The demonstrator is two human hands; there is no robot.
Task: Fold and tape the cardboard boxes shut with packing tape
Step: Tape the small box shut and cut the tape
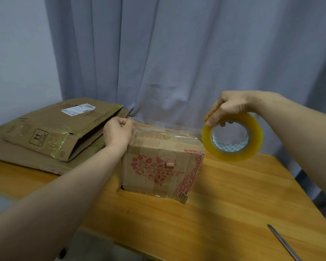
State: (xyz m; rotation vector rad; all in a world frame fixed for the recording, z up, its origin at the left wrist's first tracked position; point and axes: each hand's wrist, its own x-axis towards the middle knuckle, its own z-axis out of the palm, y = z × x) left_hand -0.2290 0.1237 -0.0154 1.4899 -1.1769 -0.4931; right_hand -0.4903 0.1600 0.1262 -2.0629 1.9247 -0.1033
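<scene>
Head view: small box point(163, 164) sat upright mid-table, flaps closed, contents not visible; red print on its near face, old tape patches over the top. Flat boxes point(51, 132) lay stacked at the table's back-left corner; top one was collapsed w/ its open end gaping toward the small box, nothing seen inside, white label point(78, 109) on it.

Left hand point(118, 133) was curled closed at the box's top-left edge, pinching the free end of a clear tape strip point(165, 127). Strip ran across over the box top to the tape roll point(232, 136). Right hand point(229, 108) held the roll up in the air just right of the box, above the table, fingers wrapped over the rim, thumb on the near side, one fingertip showing thru the core.

Table point(224, 204) was bare wood in front & right of the box, plenty of room there. Left side was tight: flat boxes sat just beside the box. Thin metal blade point(282, 242) lay near the front-right edge, well apart from the box. Curtain point(177, 53) hung close behind the back edge.
</scene>
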